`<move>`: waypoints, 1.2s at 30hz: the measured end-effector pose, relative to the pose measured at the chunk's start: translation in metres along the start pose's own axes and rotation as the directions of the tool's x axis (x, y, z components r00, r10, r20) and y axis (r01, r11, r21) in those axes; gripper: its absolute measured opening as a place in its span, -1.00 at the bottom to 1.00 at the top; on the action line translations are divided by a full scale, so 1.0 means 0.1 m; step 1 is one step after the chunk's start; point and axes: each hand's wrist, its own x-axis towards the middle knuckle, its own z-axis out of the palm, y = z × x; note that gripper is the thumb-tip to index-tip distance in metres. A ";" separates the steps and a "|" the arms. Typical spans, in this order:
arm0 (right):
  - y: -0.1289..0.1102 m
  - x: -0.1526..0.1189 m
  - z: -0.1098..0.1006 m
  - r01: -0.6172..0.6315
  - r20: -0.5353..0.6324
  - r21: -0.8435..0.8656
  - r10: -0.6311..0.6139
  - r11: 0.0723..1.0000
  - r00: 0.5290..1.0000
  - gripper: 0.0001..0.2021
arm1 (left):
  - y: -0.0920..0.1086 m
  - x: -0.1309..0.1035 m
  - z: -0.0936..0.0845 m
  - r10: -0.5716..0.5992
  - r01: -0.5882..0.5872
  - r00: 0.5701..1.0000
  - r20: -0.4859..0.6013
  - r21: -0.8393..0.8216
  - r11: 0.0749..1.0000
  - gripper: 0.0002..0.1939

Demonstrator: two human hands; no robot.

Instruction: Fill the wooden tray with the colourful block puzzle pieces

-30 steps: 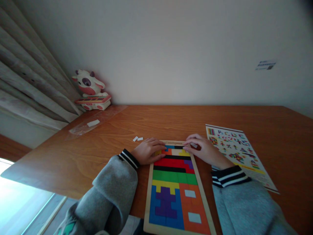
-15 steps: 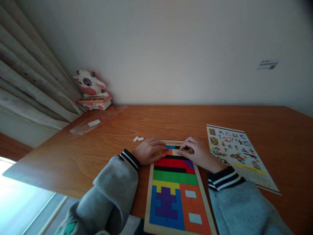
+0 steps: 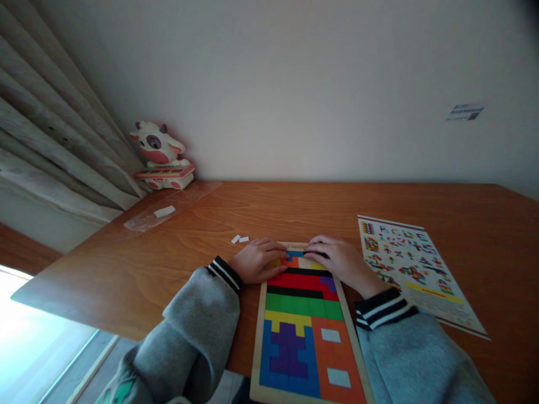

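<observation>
A wooden block puzzle board (image 3: 258,331) lies lengthwise in front of me, filled with flat coloured pieces. My left hand (image 3: 257,261) rests over its upper left corner, thumb and fingers apart on the pieces there. At the upper right corner, my right hand (image 3: 339,261) lies with stretched fingers on the top rows, partly covering a black piece and a yellow piece (image 3: 318,266). Between the hands a blue piece (image 3: 295,254) shows. Lower down are a green row (image 3: 303,304), a purple piece (image 3: 288,350) within blue, and an orange area (image 3: 324,359) with two pale rectangular patches.
Two small white pieces (image 3: 240,239) lie beyond my left hand. A printed pattern sheet (image 3: 416,269) is at the right. Clear plastic wrapping (image 3: 145,223) and a cow toy with a keyboard (image 3: 162,157) are at the far left, near the curtain (image 3: 54,134).
My right hand has gone from a pinch-like curl to flatter fingers over the board's upper right, uncovering some yellow. The left hand stays in place. The view has shifted slightly.
</observation>
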 end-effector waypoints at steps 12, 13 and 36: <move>-0.09 0.03 -0.01 0.020 -0.193 -0.042 -0.028 0.999 0.981 -0.76 | 0.02 0.00 0.00 -0.024 0.025 0.999 -0.033 0.025 0.999 -0.67; -0.12 0.03 -0.03 0.020 -0.237 -0.005 -0.021 1.000 0.971 -0.76 | 0.03 0.01 0.00 -0.042 0.044 0.997 -0.061 0.023 0.999 -0.67; 0.15 -0.13 -0.17 -0.189 -0.070 0.230 0.209 0.955 0.975 -0.51 | 0.21 0.17 0.20 -0.578 0.328 0.805 -0.133 -0.712 0.621 -0.68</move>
